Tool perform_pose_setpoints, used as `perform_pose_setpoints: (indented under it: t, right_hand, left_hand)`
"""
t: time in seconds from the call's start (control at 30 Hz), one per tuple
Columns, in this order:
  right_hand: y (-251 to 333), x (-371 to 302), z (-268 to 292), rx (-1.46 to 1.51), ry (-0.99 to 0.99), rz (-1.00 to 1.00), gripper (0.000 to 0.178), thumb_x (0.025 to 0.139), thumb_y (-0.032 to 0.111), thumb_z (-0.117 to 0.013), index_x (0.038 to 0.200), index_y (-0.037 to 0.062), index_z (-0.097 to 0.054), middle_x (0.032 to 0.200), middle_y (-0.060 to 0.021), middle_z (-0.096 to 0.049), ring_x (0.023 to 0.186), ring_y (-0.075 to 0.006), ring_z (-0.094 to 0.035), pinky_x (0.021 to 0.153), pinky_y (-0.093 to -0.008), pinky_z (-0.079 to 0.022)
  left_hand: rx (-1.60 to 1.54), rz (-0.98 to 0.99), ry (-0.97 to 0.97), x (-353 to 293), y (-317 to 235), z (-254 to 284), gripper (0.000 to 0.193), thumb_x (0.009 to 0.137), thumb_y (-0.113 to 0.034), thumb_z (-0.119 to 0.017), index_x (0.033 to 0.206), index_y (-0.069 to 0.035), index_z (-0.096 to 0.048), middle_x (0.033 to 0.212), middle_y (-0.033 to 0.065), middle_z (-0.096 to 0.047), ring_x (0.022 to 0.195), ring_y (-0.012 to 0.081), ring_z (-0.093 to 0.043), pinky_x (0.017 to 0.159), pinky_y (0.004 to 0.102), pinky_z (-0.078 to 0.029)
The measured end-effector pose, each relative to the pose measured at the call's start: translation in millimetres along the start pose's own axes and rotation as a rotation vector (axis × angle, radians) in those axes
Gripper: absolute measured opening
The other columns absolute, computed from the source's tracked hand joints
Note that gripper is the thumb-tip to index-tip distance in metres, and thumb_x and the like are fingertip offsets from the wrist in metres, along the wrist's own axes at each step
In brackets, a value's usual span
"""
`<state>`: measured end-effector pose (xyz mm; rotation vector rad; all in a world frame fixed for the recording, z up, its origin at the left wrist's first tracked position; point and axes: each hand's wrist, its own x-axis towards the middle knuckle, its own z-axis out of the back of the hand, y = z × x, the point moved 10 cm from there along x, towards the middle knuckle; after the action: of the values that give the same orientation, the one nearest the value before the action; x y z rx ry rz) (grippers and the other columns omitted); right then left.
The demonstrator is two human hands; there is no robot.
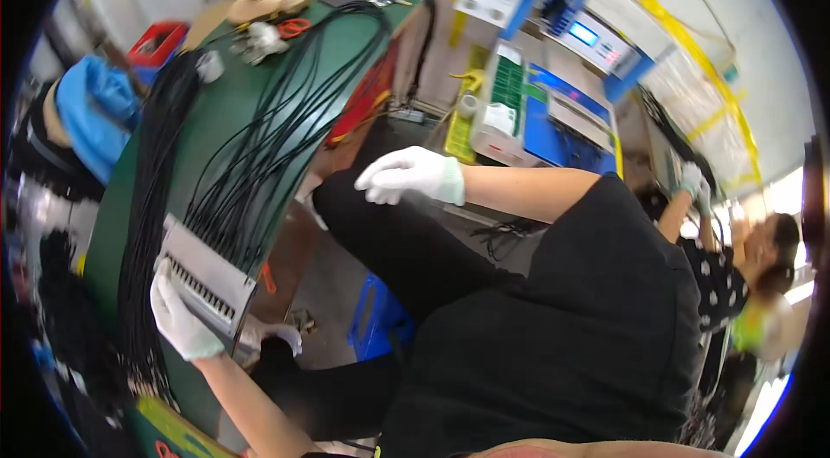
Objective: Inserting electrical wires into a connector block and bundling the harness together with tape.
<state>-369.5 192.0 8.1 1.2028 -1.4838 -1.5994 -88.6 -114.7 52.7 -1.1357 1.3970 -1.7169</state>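
Note:
At the near left of the bench, a flat grey metal holder carries a row of dark, evenly spaced cable ends or slots. Thin black cables fan out from its far side across the green bench top. My left hand, in a white glove, grips the holder's near left edge, with the thumb and some fingers partly hidden. Also white-gloved, my right hand hovers above my right knee, away from the bench. Its fingers are loosely bent and somewhat apart, with nothing visible in them.
A thick black cable bundle lies along the left of the green bench. Orange-handled scissors and a glove lie at its far end. A machine with a blue bed stands right. Beneath is a blue stool. Co-workers are far right.

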Motion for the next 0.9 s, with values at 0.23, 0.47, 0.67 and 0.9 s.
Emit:
perform_pose_setpoints:
  t: [0.23,0.47,0.67,0.9]
  right_hand:
    - [-248,-337,128,0.41,-0.091,-0.897,0.058,0.089,0.054,-0.064,0.122,0.0063,-0.062,0.102,-0.003,-0.066,0.093,-0.0189,-0.063,0.083,-0.0368,-0.051]
    - [-250,-454,211,0.263,-0.721,-0.615,0.088,0.083,0.046,-0.071,0.154,0.0228,-0.025,0.154,-0.009,-0.031,0.142,-0.0262,-0.027,0.11,-0.0526,-0.028]
    - [-229,-324,228,0.494,-0.458,-0.084,0.064,0.087,0.024,-0.071,0.141,0.0021,-0.046,0.142,-0.0132,-0.051,0.135,-0.0225,-0.043,0.112,-0.0389,-0.032]
    - [-93,-310,188,0.908,-0.407,0.206,0.043,0.1,0.031,-0.052,0.13,-0.0008,-0.053,0.117,-0.0182,-0.066,0.116,-0.032,-0.061,0.104,-0.0484,-0.046]
  left_hand:
    - [-0.046,-0.056,0.234,-10,-14,-80,0.037,0.105,-0.022,-0.042,0.122,0.007,-0.058,0.124,0.0127,-0.061,0.116,0.0208,-0.054,0.104,0.0343,-0.039]
    - [0.024,-0.139,0.408,-31,-27,-141,0.032,0.103,-0.014,-0.043,0.121,0.005,-0.06,0.123,0.0136,-0.064,0.115,0.0214,-0.058,0.105,0.0351,-0.04]
    - [-0.026,-0.222,0.844,-119,-64,-294,0.025,0.094,-0.004,-0.048,0.108,0.005,-0.067,0.112,0.0134,-0.068,0.11,0.0237,-0.061,0.103,0.0373,-0.041]
    - [-0.055,-0.201,1.61,-310,-54,-477,0.066,0.084,-0.03,-0.073,0.136,0.003,-0.048,0.139,0.0209,-0.05,0.13,0.0323,-0.047,0.11,0.0384,-0.035]
